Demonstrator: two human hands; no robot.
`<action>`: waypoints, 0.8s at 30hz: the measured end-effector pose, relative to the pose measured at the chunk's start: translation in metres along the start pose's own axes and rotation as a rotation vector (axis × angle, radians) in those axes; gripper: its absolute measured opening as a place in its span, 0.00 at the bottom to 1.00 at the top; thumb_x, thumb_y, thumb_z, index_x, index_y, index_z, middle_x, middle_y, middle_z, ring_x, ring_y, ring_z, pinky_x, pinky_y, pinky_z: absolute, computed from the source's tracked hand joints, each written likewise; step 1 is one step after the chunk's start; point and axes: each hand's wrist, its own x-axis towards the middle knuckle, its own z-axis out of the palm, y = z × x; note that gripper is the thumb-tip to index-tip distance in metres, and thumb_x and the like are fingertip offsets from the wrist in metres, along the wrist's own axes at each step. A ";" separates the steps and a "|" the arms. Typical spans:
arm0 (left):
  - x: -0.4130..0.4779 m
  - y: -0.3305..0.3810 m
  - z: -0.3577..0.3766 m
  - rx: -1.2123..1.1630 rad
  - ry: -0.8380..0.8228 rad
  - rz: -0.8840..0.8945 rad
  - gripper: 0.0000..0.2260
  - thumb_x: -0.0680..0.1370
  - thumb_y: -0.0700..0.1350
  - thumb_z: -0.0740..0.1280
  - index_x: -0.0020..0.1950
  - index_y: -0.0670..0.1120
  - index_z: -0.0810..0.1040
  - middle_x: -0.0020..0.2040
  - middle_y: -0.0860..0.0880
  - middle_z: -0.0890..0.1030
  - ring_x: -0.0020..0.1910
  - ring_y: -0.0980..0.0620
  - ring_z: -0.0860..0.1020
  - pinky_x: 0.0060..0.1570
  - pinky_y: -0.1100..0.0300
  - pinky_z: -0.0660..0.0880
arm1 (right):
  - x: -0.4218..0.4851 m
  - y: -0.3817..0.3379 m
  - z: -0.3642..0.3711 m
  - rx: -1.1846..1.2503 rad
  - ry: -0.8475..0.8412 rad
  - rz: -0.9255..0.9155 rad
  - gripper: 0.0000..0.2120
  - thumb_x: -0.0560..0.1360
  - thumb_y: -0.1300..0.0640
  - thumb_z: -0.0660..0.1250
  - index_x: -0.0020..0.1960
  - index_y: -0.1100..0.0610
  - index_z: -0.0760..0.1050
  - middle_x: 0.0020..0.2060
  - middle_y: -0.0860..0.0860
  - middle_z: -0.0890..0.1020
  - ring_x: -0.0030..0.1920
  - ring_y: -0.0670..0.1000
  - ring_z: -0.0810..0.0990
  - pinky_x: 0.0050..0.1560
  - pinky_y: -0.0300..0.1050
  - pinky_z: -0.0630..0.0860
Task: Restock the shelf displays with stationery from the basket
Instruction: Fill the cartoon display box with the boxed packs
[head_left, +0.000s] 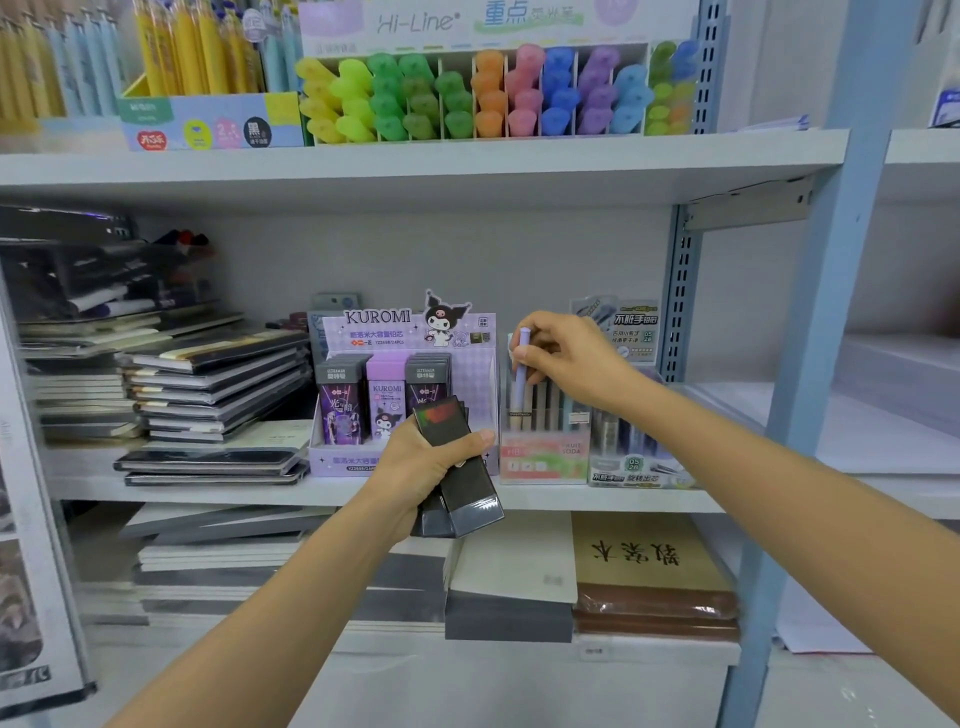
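Note:
My left hand (415, 473) grips a stack of several dark slim lead boxes (462, 478) in front of the purple Kuromi display box (405, 395) on the middle shelf. My right hand (566, 358) pinches a pale purple pen (521, 364) upright, its lower end among other pens in the clear pen display box (545, 447) to the right of the Kuromi box. The basket is not in view.
Stacked notebooks (208, 395) fill the middle shelf's left. Another lead-refill display (634, 462) stands right of the pen box. Highlighters (493, 93) and pencils (202, 52) line the upper shelf. Notebooks and paper pads (649, 566) lie on the lower shelf. A blue upright post (810, 364) stands at the right.

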 end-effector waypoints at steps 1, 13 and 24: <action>0.002 0.000 0.002 -0.002 0.002 -0.001 0.22 0.66 0.46 0.80 0.55 0.41 0.78 0.45 0.43 0.83 0.40 0.51 0.82 0.33 0.62 0.78 | -0.002 0.003 0.001 0.013 0.015 0.012 0.04 0.78 0.62 0.65 0.53 0.60 0.75 0.39 0.56 0.84 0.39 0.51 0.84 0.47 0.52 0.81; 0.000 0.001 -0.003 -0.035 0.030 0.004 0.21 0.69 0.44 0.78 0.57 0.37 0.77 0.36 0.49 0.81 0.31 0.55 0.81 0.30 0.64 0.77 | -0.013 0.000 0.021 -0.175 0.258 -0.074 0.11 0.75 0.58 0.70 0.58 0.57 0.78 0.45 0.48 0.71 0.37 0.41 0.70 0.47 0.39 0.73; -0.019 0.010 0.002 -0.092 0.109 0.036 0.13 0.71 0.50 0.76 0.45 0.44 0.77 0.39 0.44 0.80 0.40 0.45 0.80 0.46 0.45 0.79 | -0.085 -0.039 0.053 0.559 -0.257 0.300 0.13 0.75 0.62 0.70 0.55 0.61 0.69 0.35 0.51 0.79 0.36 0.47 0.81 0.40 0.42 0.81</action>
